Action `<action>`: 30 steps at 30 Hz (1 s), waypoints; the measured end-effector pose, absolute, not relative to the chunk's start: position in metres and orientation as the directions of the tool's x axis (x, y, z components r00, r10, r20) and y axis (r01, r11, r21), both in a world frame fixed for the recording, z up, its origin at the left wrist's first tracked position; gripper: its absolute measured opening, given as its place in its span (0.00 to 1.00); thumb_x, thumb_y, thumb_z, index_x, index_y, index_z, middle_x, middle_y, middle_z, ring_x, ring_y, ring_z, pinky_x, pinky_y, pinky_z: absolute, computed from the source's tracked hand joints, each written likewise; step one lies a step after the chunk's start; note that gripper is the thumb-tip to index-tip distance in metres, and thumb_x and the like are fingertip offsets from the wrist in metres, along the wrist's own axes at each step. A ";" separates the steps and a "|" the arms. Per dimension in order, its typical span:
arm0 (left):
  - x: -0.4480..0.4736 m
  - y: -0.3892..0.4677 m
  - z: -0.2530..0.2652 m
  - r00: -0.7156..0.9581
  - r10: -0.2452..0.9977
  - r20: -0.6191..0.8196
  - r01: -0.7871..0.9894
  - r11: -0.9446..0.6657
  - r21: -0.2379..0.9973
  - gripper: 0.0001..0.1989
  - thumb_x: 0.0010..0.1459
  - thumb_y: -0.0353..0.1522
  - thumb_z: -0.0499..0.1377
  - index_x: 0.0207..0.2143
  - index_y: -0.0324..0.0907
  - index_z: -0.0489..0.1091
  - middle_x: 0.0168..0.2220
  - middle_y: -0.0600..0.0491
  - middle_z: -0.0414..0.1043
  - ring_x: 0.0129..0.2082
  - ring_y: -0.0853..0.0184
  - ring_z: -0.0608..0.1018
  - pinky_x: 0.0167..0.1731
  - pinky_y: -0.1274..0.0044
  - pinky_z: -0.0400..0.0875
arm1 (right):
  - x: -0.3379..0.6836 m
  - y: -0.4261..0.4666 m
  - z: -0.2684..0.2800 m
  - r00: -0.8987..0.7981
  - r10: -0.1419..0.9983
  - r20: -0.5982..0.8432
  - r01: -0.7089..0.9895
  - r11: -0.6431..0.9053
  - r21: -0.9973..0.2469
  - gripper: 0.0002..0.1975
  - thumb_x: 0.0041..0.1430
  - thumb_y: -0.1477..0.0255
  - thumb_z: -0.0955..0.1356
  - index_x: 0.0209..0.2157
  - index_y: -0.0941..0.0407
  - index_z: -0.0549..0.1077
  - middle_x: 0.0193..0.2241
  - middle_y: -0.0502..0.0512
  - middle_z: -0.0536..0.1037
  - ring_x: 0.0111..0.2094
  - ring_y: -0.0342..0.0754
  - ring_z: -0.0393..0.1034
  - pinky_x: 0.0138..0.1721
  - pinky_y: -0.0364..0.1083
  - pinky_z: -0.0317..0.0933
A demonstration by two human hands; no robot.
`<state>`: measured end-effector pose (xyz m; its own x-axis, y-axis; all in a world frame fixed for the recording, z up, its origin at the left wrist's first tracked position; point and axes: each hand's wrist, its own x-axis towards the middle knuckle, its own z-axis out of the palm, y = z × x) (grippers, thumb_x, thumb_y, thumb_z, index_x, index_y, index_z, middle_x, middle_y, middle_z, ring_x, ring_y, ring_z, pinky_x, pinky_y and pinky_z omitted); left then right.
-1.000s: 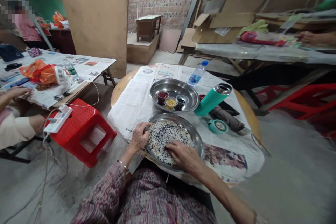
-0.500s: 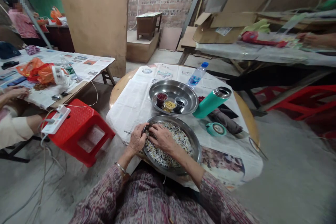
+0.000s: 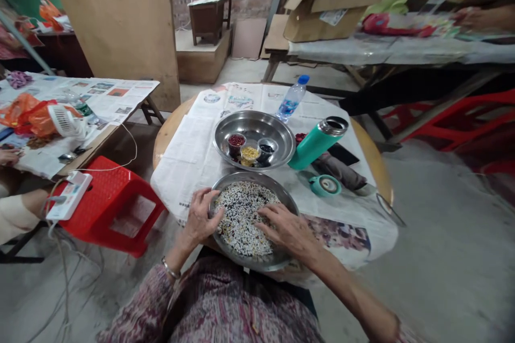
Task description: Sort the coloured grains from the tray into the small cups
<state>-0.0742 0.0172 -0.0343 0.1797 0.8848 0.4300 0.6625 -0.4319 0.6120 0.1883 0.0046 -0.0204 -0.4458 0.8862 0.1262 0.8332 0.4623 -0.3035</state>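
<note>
A steel basin [image 3: 281, 263] in front of me holds a mix of white, black and yellow grains and beans [image 3: 245, 220]. My left hand [image 3: 201, 216] rests at the basin's left rim, fingers apart, the thumb reaching inside. Over the right part of the mix is my right hand [image 3: 284, 225], its fingers spread and the tips at the grains. Behind stands a second steel basin [image 3: 261, 124] with three clear cups: red beans [image 3: 236, 141], yellow beans [image 3: 249, 154] and black beans [image 3: 266, 150].
A green flask [image 3: 316, 147], its lid [image 3: 325, 185] and a water bottle [image 3: 292, 99] stand on the newspaper-covered round table [image 3: 183, 171]. On the left, a red stool [image 3: 112, 198] carries a power strip [image 3: 70, 195]. Another person's hand [image 3: 478, 17] is at the back right table.
My hands were together at the basin's upper left and have moved apart. The right hand has gone right and down across the mix. The whole view has shifted somewhat.
</note>
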 end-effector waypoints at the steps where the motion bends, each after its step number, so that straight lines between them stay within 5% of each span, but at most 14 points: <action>1: -0.073 0.015 -0.026 0.236 0.877 0.418 0.714 -0.448 0.538 0.21 0.57 0.34 0.63 0.53 0.42 0.68 0.58 0.41 0.64 0.59 0.53 0.66 0.60 0.60 0.61 | 0.189 0.001 -0.019 -0.448 0.883 0.143 0.822 0.469 -0.323 0.10 0.63 0.68 0.67 0.46 0.52 0.73 0.44 0.56 0.77 0.48 0.52 0.70 0.48 0.50 0.66; 3: -0.070 0.009 -0.009 0.307 0.874 0.377 0.789 -0.455 0.412 0.23 0.56 0.36 0.64 0.54 0.44 0.68 0.64 0.41 0.56 0.63 0.48 0.61 0.61 0.56 0.58 | 0.189 -0.004 -0.019 -0.411 0.898 0.156 0.848 0.440 -0.297 0.14 0.61 0.68 0.68 0.49 0.52 0.72 0.47 0.58 0.77 0.49 0.54 0.70 0.47 0.51 0.67; 8: -0.056 -0.006 0.005 0.489 0.871 0.045 0.834 -0.482 0.269 0.33 0.49 0.36 0.70 0.57 0.42 0.64 0.61 0.39 0.60 0.56 0.45 0.68 0.54 0.55 0.66 | 0.188 -0.011 -0.032 -0.296 0.951 0.093 0.938 0.307 -0.162 0.24 0.56 0.67 0.70 0.54 0.54 0.69 0.47 0.63 0.76 0.47 0.60 0.71 0.40 0.52 0.68; 10: -0.049 -0.011 0.001 0.505 0.863 -0.032 0.839 -0.482 0.254 0.34 0.50 0.33 0.69 0.58 0.41 0.62 0.60 0.38 0.61 0.55 0.47 0.69 0.53 0.58 0.67 | 0.185 -0.014 -0.040 -0.282 0.956 0.086 0.933 0.294 -0.206 0.22 0.57 0.68 0.69 0.54 0.55 0.68 0.46 0.63 0.76 0.46 0.59 0.72 0.41 0.51 0.68; 13: -0.038 -0.010 -0.011 0.518 0.850 -0.091 0.820 -0.464 0.336 0.21 0.56 0.27 0.61 0.53 0.41 0.65 0.54 0.42 0.65 0.49 0.54 0.73 0.48 0.66 0.72 | 0.176 -0.012 -0.052 -0.293 0.951 0.099 0.869 0.308 -0.387 0.16 0.58 0.73 0.66 0.49 0.56 0.71 0.43 0.60 0.78 0.44 0.54 0.74 0.45 0.50 0.68; 16: -0.026 0.004 -0.027 0.501 0.862 -0.070 0.759 -0.400 0.513 0.15 0.58 0.21 0.54 0.46 0.42 0.68 0.44 0.47 0.69 0.42 0.61 0.76 0.45 0.71 0.73 | 0.162 -0.002 -0.057 -0.268 0.960 0.087 0.759 0.266 -0.594 0.14 0.54 0.78 0.63 0.42 0.56 0.74 0.40 0.58 0.80 0.43 0.52 0.75 0.48 0.50 0.67; 20: -0.014 0.030 -0.041 0.413 0.899 0.142 0.628 -0.395 0.670 0.19 0.56 0.19 0.53 0.49 0.40 0.69 0.45 0.47 0.73 0.49 0.60 0.75 0.53 0.68 0.70 | 0.151 0.015 -0.046 -0.169 0.984 0.060 0.674 0.160 -0.721 0.15 0.55 0.76 0.63 0.42 0.55 0.76 0.39 0.57 0.82 0.41 0.52 0.77 0.48 0.52 0.69; 27: -0.011 0.060 -0.012 0.458 0.873 0.165 0.666 -0.461 0.586 0.19 0.56 0.24 0.59 0.50 0.42 0.69 0.55 0.45 0.67 0.54 0.57 0.71 0.56 0.65 0.69 | 0.177 0.001 -0.022 -0.156 0.952 0.261 0.765 0.284 -0.578 0.16 0.62 0.75 0.60 0.47 0.55 0.75 0.48 0.60 0.78 0.50 0.53 0.73 0.54 0.53 0.66; 30: -0.012 0.060 -0.004 0.453 0.890 0.040 0.757 -0.408 0.510 0.36 0.44 0.37 0.72 0.55 0.43 0.66 0.60 0.41 0.59 0.58 0.46 0.66 0.56 0.57 0.67 | 0.189 -0.019 -0.028 -0.203 0.949 0.242 0.823 0.299 -0.482 0.13 0.62 0.73 0.62 0.46 0.54 0.74 0.44 0.59 0.78 0.48 0.55 0.73 0.50 0.54 0.68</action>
<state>-0.0122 0.0599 -0.0041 0.4535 0.8904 0.0396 0.7574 -0.4084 0.5095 0.1893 -0.0187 -0.0284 -0.2028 0.9489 0.2417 0.8234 0.2989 -0.4824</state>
